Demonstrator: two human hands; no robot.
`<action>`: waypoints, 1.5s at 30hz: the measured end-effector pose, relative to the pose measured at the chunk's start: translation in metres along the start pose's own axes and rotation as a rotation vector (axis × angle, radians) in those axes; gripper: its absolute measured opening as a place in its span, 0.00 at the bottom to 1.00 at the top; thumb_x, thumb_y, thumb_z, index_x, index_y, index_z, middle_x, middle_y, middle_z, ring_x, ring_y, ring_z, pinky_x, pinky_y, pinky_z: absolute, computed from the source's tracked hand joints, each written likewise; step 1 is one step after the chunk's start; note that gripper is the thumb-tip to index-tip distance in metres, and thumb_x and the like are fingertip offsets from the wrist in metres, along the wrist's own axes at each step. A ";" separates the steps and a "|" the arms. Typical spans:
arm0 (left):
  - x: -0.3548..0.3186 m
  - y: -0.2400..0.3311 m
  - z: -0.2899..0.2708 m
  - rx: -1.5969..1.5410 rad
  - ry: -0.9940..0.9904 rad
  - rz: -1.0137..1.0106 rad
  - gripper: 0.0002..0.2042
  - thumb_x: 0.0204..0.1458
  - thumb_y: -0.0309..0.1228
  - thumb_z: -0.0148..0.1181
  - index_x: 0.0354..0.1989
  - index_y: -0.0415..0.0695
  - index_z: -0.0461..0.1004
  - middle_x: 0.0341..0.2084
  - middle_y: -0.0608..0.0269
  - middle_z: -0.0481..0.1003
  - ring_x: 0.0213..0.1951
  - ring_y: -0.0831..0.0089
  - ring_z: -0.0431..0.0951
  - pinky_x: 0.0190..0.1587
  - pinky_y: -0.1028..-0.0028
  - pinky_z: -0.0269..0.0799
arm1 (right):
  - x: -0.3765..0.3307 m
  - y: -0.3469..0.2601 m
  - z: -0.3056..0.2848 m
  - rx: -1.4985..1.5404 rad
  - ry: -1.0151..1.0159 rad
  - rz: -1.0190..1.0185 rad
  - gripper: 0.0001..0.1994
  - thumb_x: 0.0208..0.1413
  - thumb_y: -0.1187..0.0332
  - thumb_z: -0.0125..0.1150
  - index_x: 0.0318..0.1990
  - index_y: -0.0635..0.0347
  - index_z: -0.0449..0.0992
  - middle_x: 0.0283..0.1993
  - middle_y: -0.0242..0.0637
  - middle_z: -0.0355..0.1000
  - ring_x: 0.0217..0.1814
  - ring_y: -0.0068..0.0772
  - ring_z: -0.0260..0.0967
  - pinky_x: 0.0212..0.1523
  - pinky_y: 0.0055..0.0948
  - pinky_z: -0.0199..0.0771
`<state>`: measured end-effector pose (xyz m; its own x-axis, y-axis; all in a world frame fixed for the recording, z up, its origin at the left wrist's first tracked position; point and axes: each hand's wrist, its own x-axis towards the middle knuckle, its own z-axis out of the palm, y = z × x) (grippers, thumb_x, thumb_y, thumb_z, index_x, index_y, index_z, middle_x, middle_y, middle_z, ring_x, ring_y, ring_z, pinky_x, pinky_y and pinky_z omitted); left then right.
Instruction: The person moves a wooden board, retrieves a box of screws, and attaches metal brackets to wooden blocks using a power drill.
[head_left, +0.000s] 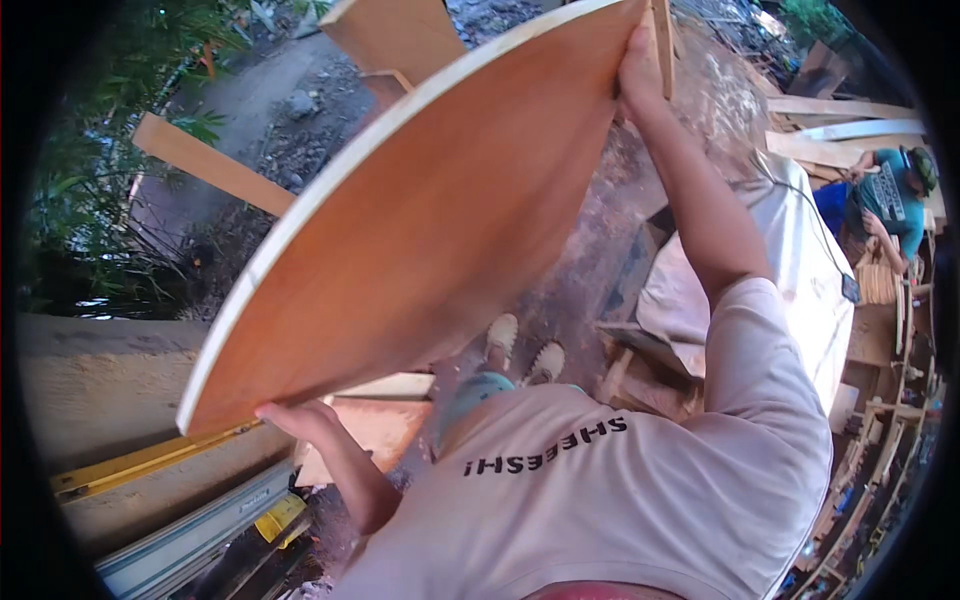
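- While both arms are reaching out, a large reddish plywood sheet (420,210) is being held up tilted in front of the person, well above the dirt ground (580,280).
- Further right, a second person (893,200) is bending over timber.
- At the sheet's far edge, the right hand (638,65) is gripping it.
- At its near lower edge, the left hand (295,415) is clasping it from beneath.
- Below, two light shoes (525,350) are standing on the ground.

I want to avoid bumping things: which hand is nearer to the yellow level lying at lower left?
Left. The left hand grips the plywood sheet's lower edge, just above and right of the yellow level. The right hand holds the sheet's top edge, far across the picture.
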<state>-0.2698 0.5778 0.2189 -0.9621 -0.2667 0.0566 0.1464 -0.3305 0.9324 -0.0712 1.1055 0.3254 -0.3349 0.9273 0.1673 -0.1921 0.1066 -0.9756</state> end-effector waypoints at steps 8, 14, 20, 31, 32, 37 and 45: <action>-0.004 -0.047 -0.020 0.108 0.073 0.043 0.38 0.61 0.57 0.40 0.66 0.33 0.50 0.65 0.48 0.54 0.66 0.59 0.54 0.68 0.60 0.46 | 0.086 0.060 0.125 -0.039 -0.093 -0.150 0.37 0.66 0.41 0.32 0.55 0.74 0.69 0.54 0.45 0.71 0.58 0.33 0.65 0.60 0.29 0.60; 0.034 -0.058 0.017 0.135 -0.043 -0.033 0.35 0.64 0.54 0.38 0.65 0.32 0.52 0.64 0.47 0.55 0.65 0.58 0.56 0.67 0.60 0.49 | 0.165 0.134 0.172 -0.358 -0.075 -0.049 0.42 0.64 0.38 0.27 0.54 0.77 0.69 0.55 0.60 0.70 0.63 0.49 0.64 0.60 0.39 0.61; 0.101 -0.088 0.023 0.168 -0.067 -0.034 0.35 0.64 0.54 0.38 0.63 0.29 0.55 0.61 0.46 0.60 0.60 0.57 0.62 0.64 0.60 0.55 | 0.154 0.124 0.217 -0.415 -0.360 -0.172 0.29 0.62 0.44 0.46 0.51 0.65 0.74 0.53 0.49 0.73 0.57 0.45 0.69 0.59 0.40 0.64; 0.062 -0.128 0.078 0.355 -0.629 -0.339 0.27 0.57 0.51 0.47 0.56 0.42 0.61 0.55 0.52 0.64 0.54 0.57 0.66 0.54 0.53 0.65 | -0.094 0.221 -0.034 -0.507 -0.867 0.238 0.35 0.60 0.42 0.51 0.60 0.68 0.63 0.60 0.52 0.65 0.64 0.45 0.60 0.63 0.41 0.61; 0.044 -0.143 0.085 0.431 -0.726 -0.363 0.25 0.57 0.50 0.47 0.54 0.42 0.62 0.53 0.52 0.65 0.53 0.58 0.66 0.52 0.54 0.66 | -0.147 0.222 -0.072 -0.432 -0.760 0.463 0.35 0.59 0.42 0.52 0.60 0.67 0.63 0.60 0.52 0.64 0.64 0.44 0.61 0.63 0.40 0.61; -0.052 -0.205 0.104 0.849 -1.356 -0.412 0.17 0.57 0.43 0.48 0.45 0.41 0.65 0.45 0.53 0.69 0.45 0.61 0.70 0.46 0.57 0.68 | -0.366 0.165 -0.184 -0.356 0.050 0.573 0.25 0.59 0.51 0.57 0.54 0.63 0.71 0.46 0.41 0.75 0.42 0.32 0.73 0.45 0.33 0.74; -0.296 -0.224 0.152 0.858 -2.707 0.330 0.09 0.58 0.33 0.50 0.31 0.40 0.70 0.31 0.55 0.75 0.33 0.67 0.75 0.36 0.62 0.72 | -0.609 0.028 -0.290 -0.470 1.041 0.211 0.19 0.58 0.56 0.58 0.51 0.58 0.73 0.39 0.40 0.75 0.41 0.37 0.73 0.43 0.35 0.73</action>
<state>-0.0525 0.8679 0.0477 0.6007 0.6835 -0.4147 0.7136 -0.2246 0.6636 0.3950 0.6481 0.1546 0.6428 0.7660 0.0095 0.2111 -0.1652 -0.9634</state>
